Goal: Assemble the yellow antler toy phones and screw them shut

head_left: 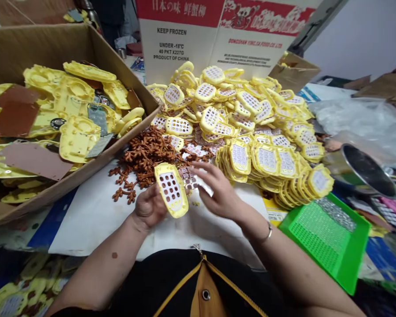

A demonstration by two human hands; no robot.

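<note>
My left hand [151, 206] grips a yellow plastic shell [171, 190] by its left side. The shell is tilted upright and has a pale face with rows of square holes. Just beyond it, my right hand [218, 189] has its fingers curled on a thin printed sheet with square holes [187, 177], which has a shiny white edge. The sheet lies close behind the shell's right edge; whether the two touch is hard to see. Behind both hands is a heap of small brown plastic pieces [148, 152].
A big pile of yellow shells [214, 119] and neat stacks [267, 160] fill the back and right. At left stands a cardboard box [119, 147] of yellow casings. A green tray [320, 237] with small metal parts and a metal pot [343, 165] are at right.
</note>
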